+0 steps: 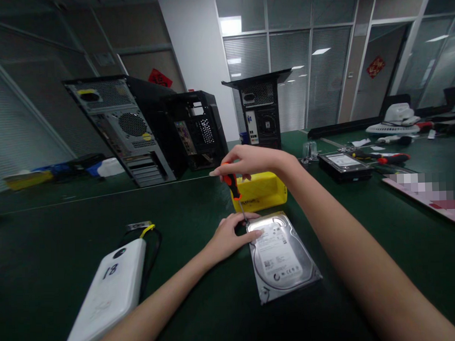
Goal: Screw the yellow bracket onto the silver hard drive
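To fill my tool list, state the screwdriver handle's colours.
Screwdriver handle: black and orange-red, in the head view.

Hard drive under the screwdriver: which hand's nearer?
Left. The left hand touches the hard drive, thumb on its top near the far left corner; the right hand is above that corner, gripping the screwdriver.

- A dark green table [191,211] carries a silver hard drive [279,260], label up, taken as clock centre
- Just beyond, near twelve, sits a yellow case [265,191]
- Near nine lies a white power bank [108,289] marked 18
- Near one, a dark drive stack [345,167]
- Near two, a pink board [424,198]
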